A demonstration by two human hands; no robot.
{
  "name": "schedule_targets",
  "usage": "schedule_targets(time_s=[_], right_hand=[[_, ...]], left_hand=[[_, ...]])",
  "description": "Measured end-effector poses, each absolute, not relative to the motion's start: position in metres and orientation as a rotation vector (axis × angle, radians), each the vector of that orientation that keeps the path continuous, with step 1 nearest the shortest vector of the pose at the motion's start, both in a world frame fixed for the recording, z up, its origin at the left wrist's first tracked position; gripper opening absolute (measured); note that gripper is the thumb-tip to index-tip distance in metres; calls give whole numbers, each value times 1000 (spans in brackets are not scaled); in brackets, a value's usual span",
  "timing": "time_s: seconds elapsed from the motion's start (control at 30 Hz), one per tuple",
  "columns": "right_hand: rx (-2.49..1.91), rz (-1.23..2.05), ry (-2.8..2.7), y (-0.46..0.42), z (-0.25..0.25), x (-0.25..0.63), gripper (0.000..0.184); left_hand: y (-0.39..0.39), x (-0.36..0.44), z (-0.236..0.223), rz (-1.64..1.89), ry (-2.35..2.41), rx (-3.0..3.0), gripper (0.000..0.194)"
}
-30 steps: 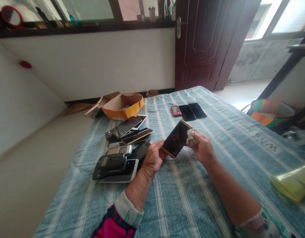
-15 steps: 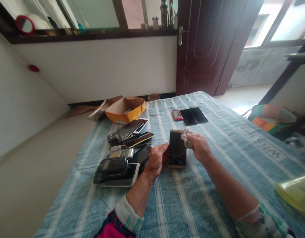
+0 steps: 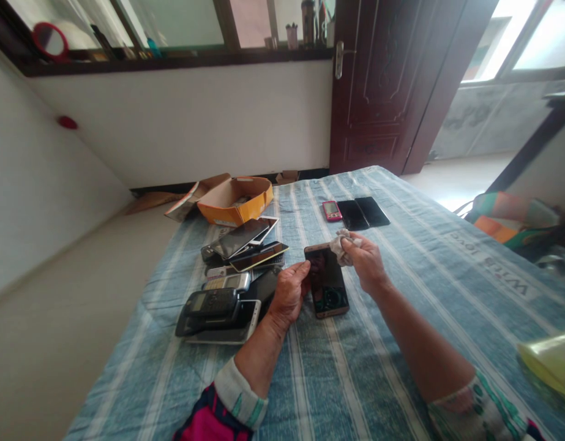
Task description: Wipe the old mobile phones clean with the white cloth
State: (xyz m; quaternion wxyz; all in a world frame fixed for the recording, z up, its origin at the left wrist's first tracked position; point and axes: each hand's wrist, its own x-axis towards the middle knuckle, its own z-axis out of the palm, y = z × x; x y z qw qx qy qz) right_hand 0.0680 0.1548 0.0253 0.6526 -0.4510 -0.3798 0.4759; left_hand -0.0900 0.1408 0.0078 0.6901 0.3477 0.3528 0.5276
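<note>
A gold-edged smartphone (image 3: 327,283) with a dark screen sits low over the blue striped cloth (image 3: 355,367), screen up. My left hand (image 3: 289,294) grips its left edge with thumb and fingers. My right hand (image 3: 363,262) holds a small crumpled white wipe (image 3: 341,245) against the phone's top right corner. To the left of my left hand lies a pile of old phones (image 3: 231,275), several stacked and overlapping.
An open orange cardboard box (image 3: 236,199) stands at the far left edge of the table. A red phone (image 3: 332,210) and two black phones (image 3: 362,213) lie in a row farther back. A yellow-green plastic item (image 3: 551,361) is at the right. A dark door (image 3: 383,86) is behind.
The phone went from tilted up between both hands to lying flat near the cloth, then turned slightly. The right hand with the wipe stayed at its top corner.
</note>
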Motion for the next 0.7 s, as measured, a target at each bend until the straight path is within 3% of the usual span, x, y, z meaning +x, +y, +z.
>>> schedule_targets(time_s=[0.23,0.53,0.7], right_hand=[[-1135,737,-1196,164,32,65,22],[-1086,986,-1051,148,12,59,28],[-1145,968,-1162,123,4,60,26]], left_hand=[[142,-90,6,1185,772,765,33],[142,-91,8,1202,762,683,29],[141,-90,10,1216,753,660,27]])
